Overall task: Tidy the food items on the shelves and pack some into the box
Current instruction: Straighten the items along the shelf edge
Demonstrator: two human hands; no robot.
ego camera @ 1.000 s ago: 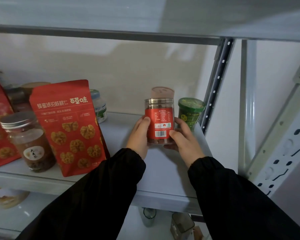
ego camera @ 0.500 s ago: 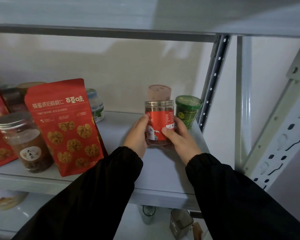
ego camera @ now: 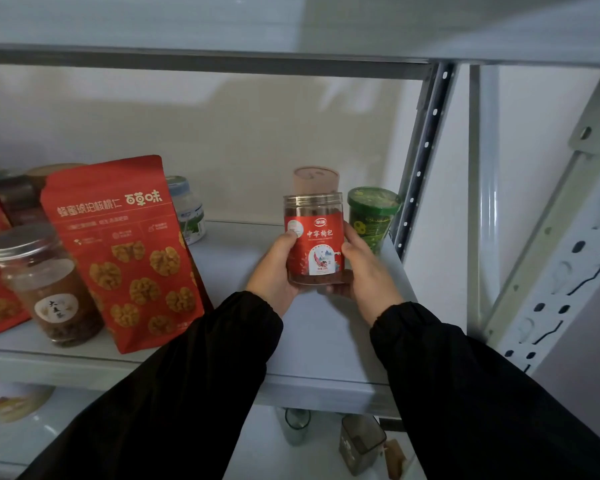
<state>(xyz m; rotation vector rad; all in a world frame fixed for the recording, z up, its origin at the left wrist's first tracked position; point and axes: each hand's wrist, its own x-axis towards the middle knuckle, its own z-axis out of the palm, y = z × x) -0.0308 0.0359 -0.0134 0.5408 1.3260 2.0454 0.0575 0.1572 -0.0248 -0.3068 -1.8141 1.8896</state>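
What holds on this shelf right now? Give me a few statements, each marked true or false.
1. The left hand and the right hand both grip the red-labelled jar. True.
2. The green tub stands to the left of the red-labelled jar. False: it stands to the jar's right, by the shelf post.
3. The red walnut pouch stands upright on the shelf. True.
4. The silver-lidded jar lies on its side. False: it stands upright, left of the pouch.
5. A tan canister stands behind the red-labelled jar. True.
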